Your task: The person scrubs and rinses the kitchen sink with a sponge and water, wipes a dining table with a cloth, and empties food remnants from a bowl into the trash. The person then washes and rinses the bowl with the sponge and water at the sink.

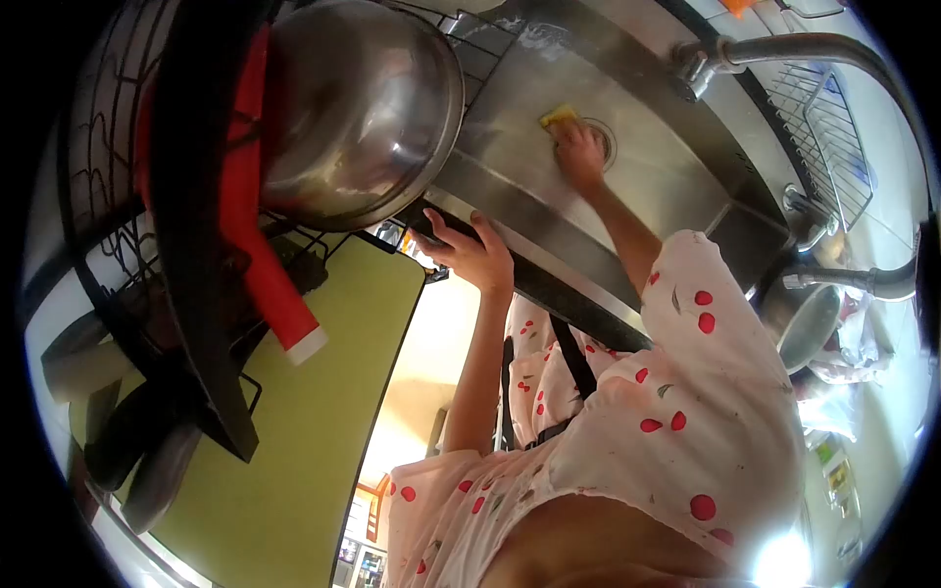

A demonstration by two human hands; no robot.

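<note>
In the steel sink, my right hand presses a yellow sponge against the bottom, right beside the round drain. The fingers partly cover the sponge. My left hand is at the sink's near edge, below the large upturned metal bowl. Its fingers are spread and it holds nothing; whether the fingertips touch the dark edge I cannot tell. White suds cling to the far end of the sink.
A wire dish rack on the left carries the bowl and a red-handled item over a green worktop. A curved faucet arches at the upper right. A wire basket and a metal pot stand beyond the sink.
</note>
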